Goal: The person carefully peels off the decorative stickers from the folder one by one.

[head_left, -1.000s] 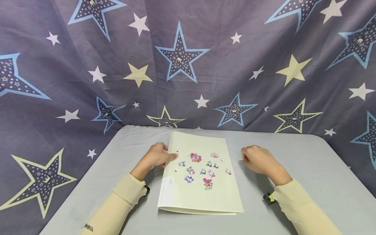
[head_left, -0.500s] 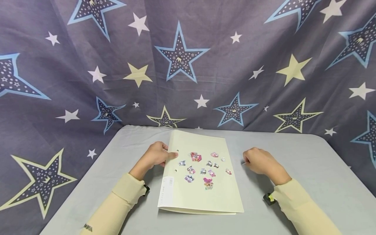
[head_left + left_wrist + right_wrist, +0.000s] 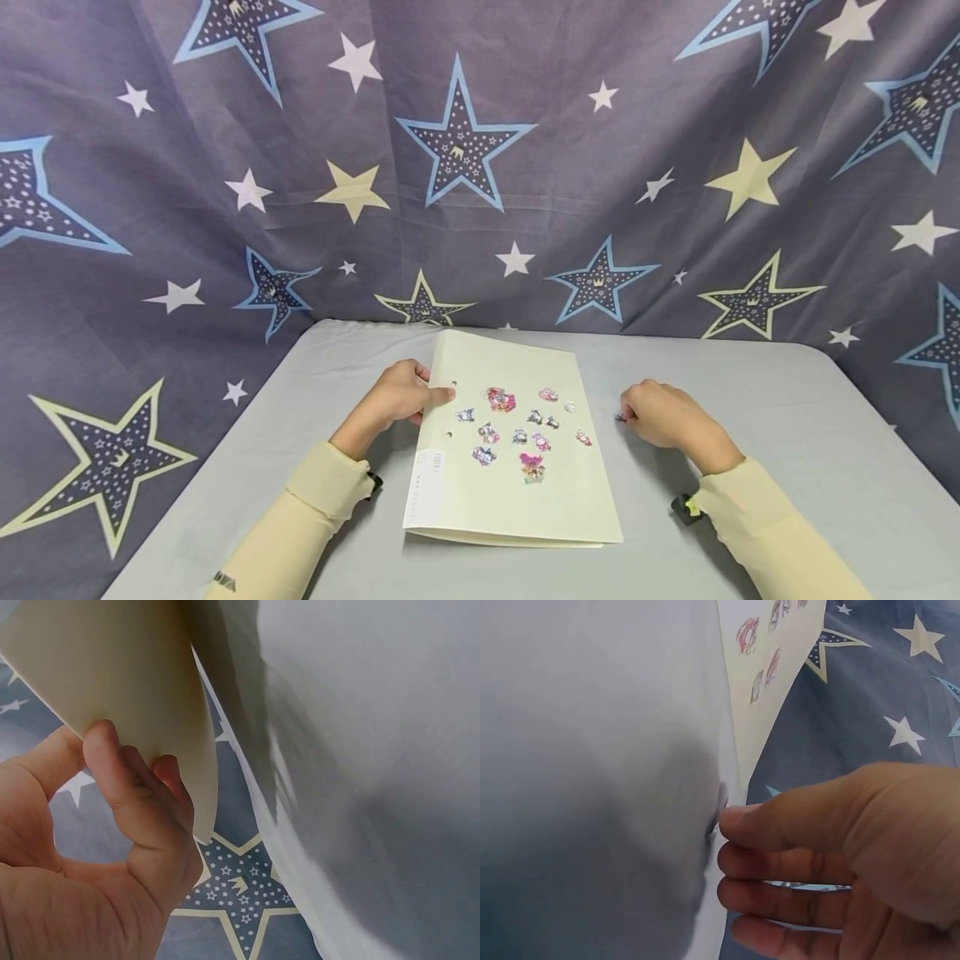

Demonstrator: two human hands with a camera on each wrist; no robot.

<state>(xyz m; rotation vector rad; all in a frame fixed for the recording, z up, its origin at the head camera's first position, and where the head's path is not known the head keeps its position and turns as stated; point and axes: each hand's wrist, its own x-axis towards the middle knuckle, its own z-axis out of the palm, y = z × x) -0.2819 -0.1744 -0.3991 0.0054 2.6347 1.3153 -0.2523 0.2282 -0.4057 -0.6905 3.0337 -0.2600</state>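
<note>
A cream paper folder (image 3: 510, 512), slightly parted along its near edge, lies on the grey table. Shiny character stickers (image 3: 500, 400) in pink, blue and purple are scattered over its cover. My left hand (image 3: 397, 393) grips the folder's left edge, thumb on top and fingers underneath. In the left wrist view, the curled fingers (image 3: 142, 795) press the underside of the raised cover. To the right of the folder, my right hand (image 3: 663, 414) pinches a small dark sticker (image 3: 620, 417) close over the table. Only a sliver of that sticker (image 3: 722, 799) shows past the thumb in the right wrist view.
A grey cloth covers the table (image 3: 780, 392). Behind it hangs a dark curtain (image 3: 570, 217) with star prints. Two punched holes and a white label (image 3: 426, 492) mark the folder's left side.
My right hand has shifted slightly to the right, and the dark sticker now shows at its fingertips. The folder's left edge has risen a little with my left hand.
</note>
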